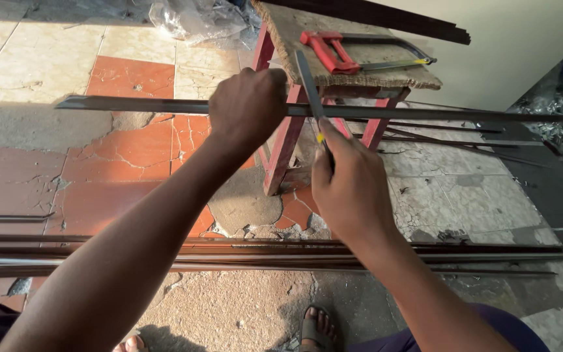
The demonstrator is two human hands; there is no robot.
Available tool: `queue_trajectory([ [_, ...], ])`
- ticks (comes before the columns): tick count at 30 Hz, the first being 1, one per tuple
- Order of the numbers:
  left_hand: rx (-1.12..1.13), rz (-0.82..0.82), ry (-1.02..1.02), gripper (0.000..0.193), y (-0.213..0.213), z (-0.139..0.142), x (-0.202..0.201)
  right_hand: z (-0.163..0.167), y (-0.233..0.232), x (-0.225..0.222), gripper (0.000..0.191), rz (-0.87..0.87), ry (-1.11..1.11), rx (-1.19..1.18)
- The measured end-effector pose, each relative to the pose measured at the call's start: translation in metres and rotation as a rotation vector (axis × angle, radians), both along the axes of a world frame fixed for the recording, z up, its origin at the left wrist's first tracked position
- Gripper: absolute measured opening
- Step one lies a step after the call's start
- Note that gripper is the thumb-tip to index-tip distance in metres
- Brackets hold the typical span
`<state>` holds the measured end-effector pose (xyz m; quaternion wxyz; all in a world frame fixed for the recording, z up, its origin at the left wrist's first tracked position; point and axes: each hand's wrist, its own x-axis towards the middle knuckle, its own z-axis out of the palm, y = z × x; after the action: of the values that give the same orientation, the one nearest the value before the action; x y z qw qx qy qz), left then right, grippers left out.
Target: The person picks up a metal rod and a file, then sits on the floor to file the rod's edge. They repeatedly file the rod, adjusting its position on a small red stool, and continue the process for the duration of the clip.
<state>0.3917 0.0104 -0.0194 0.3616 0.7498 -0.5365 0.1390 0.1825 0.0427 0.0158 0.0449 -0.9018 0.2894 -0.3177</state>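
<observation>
My left hand (245, 107) is closed around a long dark metal strip (131, 104) that lies crosswise over the near edge of a small red-legged stool (281, 143). My right hand (350, 182) grips the yellow-ended handle of a flat metal file (309, 81). The file blade angles up and away, crossing over the strip just right of my left hand. The strip runs from the far left to the far right of the view.
A red-handled hacksaw (346, 52) lies on the stool's worn top (294, 29). Several long dark metal strips (262, 257) lie across the cracked tile floor near my sandalled feet (317, 329). More thin rods (464, 133) lie right of the stool. Crumpled plastic (197, 19) sits behind.
</observation>
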Motion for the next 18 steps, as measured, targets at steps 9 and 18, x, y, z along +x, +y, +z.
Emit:
queue_trajectory([
  [9, -0.044, -0.014, -0.005, 0.014, -0.004, -0.005, 0.005, -0.002, -0.005, -0.005, 0.039, 0.023, -0.031, -0.081],
  [18, -0.011, -0.024, -0.037, 0.014, -0.005, -0.010, 0.006, 0.004, -0.012, -0.010, 0.041, -0.055, 0.022, -0.045],
])
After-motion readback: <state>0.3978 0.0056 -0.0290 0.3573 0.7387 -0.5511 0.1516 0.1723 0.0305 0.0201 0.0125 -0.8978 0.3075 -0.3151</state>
